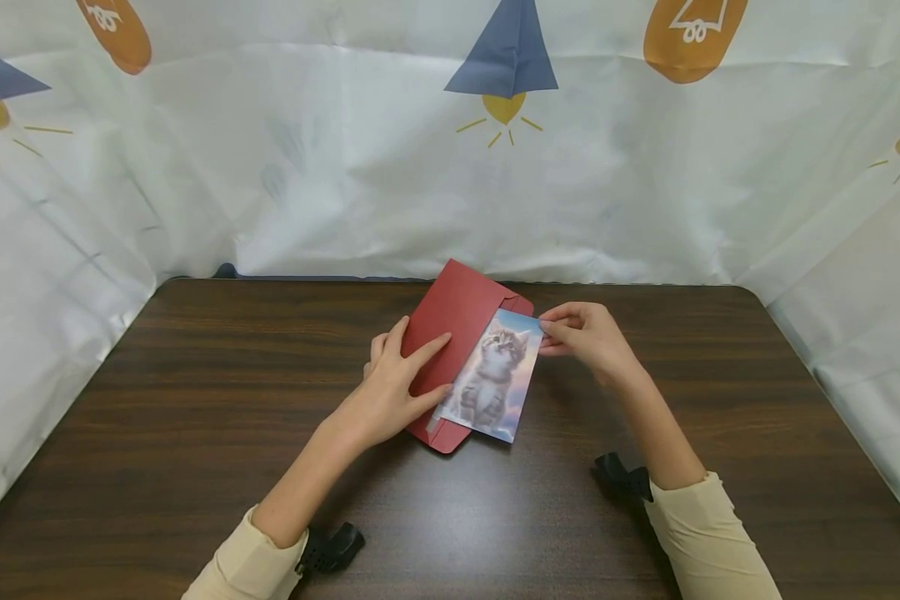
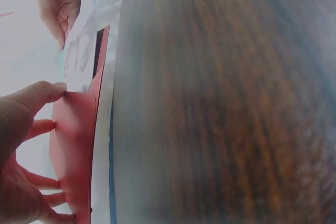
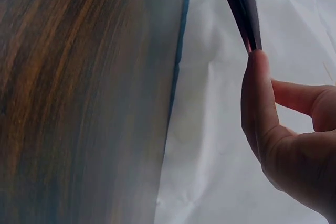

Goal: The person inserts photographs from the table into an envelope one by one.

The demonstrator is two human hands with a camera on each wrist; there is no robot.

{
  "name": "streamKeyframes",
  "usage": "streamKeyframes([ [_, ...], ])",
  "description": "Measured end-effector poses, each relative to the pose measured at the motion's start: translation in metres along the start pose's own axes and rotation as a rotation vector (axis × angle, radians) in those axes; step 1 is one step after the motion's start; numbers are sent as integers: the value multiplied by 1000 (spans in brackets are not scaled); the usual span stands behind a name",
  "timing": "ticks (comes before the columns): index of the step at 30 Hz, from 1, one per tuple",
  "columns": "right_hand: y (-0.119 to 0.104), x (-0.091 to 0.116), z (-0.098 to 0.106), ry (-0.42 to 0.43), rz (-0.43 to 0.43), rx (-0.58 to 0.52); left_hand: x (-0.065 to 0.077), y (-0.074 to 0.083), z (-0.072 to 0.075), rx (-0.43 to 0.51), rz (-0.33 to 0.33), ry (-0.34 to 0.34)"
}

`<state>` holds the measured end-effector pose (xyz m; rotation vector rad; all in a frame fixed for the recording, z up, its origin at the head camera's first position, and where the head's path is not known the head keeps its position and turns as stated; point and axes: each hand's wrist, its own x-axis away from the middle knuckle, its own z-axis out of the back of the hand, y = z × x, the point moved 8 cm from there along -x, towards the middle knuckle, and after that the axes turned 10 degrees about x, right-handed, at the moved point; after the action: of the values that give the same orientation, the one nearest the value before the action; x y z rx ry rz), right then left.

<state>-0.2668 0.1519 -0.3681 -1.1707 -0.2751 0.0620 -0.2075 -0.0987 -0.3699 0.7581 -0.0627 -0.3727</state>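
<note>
My left hand (image 1: 386,400) holds a red envelope (image 1: 457,304), its index finger stretched across the face and its thumb at the opening edge. The left wrist view shows this thumb (image 2: 55,88) beside the card's edge, with the other fingers spread along the envelope (image 2: 76,129). A card (image 1: 495,375) with a kitten picture sits at the envelope's open side, much of it exposed. My right hand (image 1: 588,337) pinches the card near its upper right corner. In the right wrist view, the right hand (image 3: 283,129) grips thin sheets seen nearly edge-on.
The dark wood-grain table (image 1: 232,400) spreads beneath both hands. White curtain (image 1: 360,183) with printed lamps hangs along its far edge and both sides. Black wrist bands (image 1: 333,547) sit by the cream sleeves (image 1: 251,558).
</note>
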Motion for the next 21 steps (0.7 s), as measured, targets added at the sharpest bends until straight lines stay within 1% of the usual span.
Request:
streamKeyframes([
  [7,0,0,0,41,-4,33,0,0,1,-14,2,3],
  [21,-1,1,-1,29,10,2,0,0,1,-6,-5,11],
])
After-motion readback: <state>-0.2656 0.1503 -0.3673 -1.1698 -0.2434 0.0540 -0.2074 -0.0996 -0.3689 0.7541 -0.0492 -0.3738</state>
